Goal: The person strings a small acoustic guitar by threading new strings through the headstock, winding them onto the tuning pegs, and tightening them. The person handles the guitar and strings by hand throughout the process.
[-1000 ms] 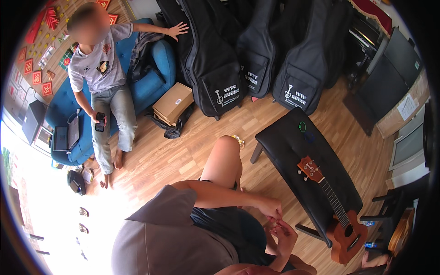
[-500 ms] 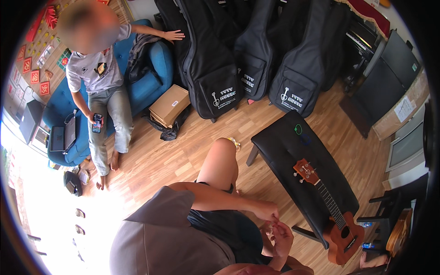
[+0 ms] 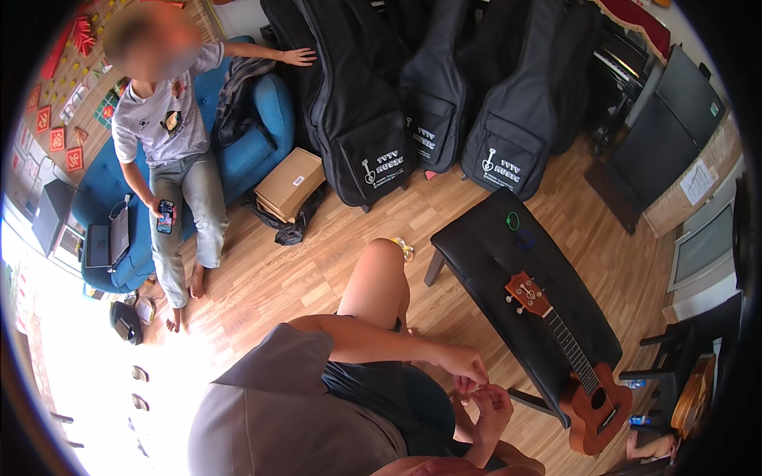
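The left hand [image 3: 467, 365] and the right hand [image 3: 494, 408] meet in front of the seated person's lap, fingers bent and fingertips drawn close together. The grip of each looks like a narrow pinch; whether it has hold of anything is too small to tell. Both hands are beside a black padded surface [image 3: 480, 258], apart from the things lying on it.

A brown ukulele [image 3: 571, 351] lies face up on this surface, its strings upward. Its head, with pale tuning pegs, lies near the middle of the padding, and its rounded body is at the lower end, seeming to reach past the edge. Beyond the head lie a green loop [image 3: 508, 222] and, just beside it, a blue loop [image 3: 519, 238].

Across the wooden floor [image 3: 317, 274], another person [image 3: 163, 131] sits on a blue sofa [image 3: 274, 111], one hand around a phone [image 3: 166, 216] and the other arm stretched toward several upright black instrument bags [image 3: 373, 135]. A cardboard box [image 3: 292, 181] sits by the sofa, and an open laptop [image 3: 119, 238] rests at its other end.
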Motion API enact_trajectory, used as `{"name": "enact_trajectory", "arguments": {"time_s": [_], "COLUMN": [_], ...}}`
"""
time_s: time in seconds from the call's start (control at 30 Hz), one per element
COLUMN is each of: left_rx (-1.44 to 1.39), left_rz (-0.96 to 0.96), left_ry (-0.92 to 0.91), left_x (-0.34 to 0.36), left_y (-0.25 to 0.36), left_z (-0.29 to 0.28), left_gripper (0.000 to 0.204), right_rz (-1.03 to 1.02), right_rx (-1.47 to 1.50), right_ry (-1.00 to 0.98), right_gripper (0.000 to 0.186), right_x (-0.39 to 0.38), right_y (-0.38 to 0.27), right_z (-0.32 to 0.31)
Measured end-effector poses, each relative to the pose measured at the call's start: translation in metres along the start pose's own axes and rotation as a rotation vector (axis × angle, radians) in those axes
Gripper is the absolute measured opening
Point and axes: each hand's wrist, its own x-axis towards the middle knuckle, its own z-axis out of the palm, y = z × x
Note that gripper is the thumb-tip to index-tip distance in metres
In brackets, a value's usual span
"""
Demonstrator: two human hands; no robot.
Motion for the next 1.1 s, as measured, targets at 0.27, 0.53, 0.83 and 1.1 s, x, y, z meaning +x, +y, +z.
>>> {"name": "enact_trajectory", "arguments": {"time_s": [0.27,0.53,0.83,1.1], "left_rx": [-0.019,0.264,0.430,0.252], "left_rz": [-0.024,0.068,0.055,0.255], "left_ry": [0.073,0.171,0.264,0.025], "left_x": [-0.002,-0.005,-0.003,-0.007], "left_y": [0.009,0.007,0.005,0.008], "left_z": [0.003,0.004,0.002,0.004], "left_gripper": [0.030,0.029,0.033,0.038], "right_rz": [-0.053,-0.213,-0.258,-0.138], "right_rx": [-0.063,-0.360,-0.217,-0.018], "right_ry": [0.035,0.123,0.200,0.350], "right_gripper": [0.019,0.020,0.013,0.016], "right_x": [-0.003,0.003,0.005,-0.001], "right_y": [-0.004,0.006,0.012,-0.005], "right_z": [0.006,-0.001,-0.003,0.014]}}
